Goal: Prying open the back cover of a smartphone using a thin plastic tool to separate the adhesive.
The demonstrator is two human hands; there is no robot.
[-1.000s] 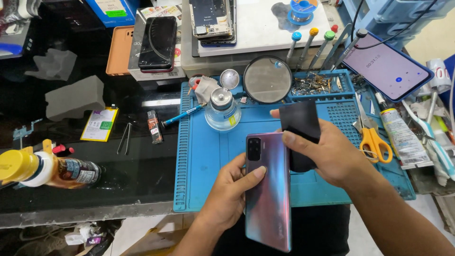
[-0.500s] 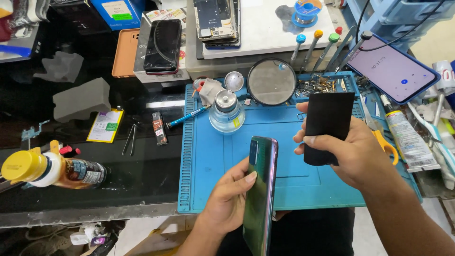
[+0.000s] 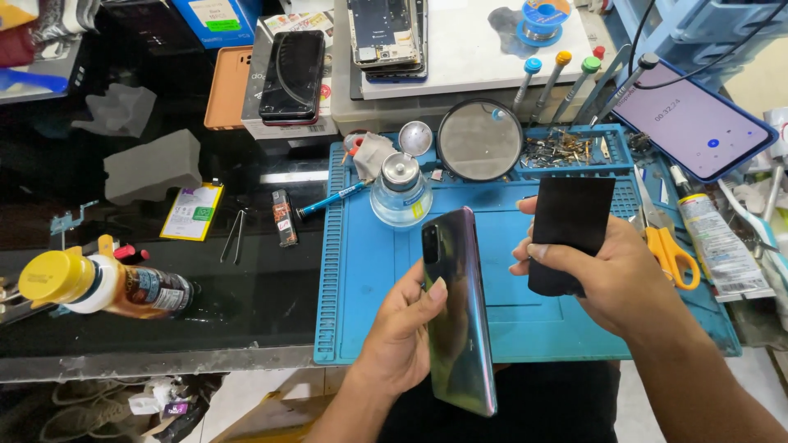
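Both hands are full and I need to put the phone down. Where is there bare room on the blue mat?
The blue mat is bare left of the phone, below the glass bottle. Its back edge is crowded: magnifier, screws tray. Scissors crowd the right edge.

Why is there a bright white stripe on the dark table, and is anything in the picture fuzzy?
Head view: the white stripe is glare, light bouncing off the glossy black tabletop; the phone back in the left hand shows a soft purple-green sheen; the black panel in the right hand looks dull, no glare; most things look sharp, with straight edges bending slightly near the corners.
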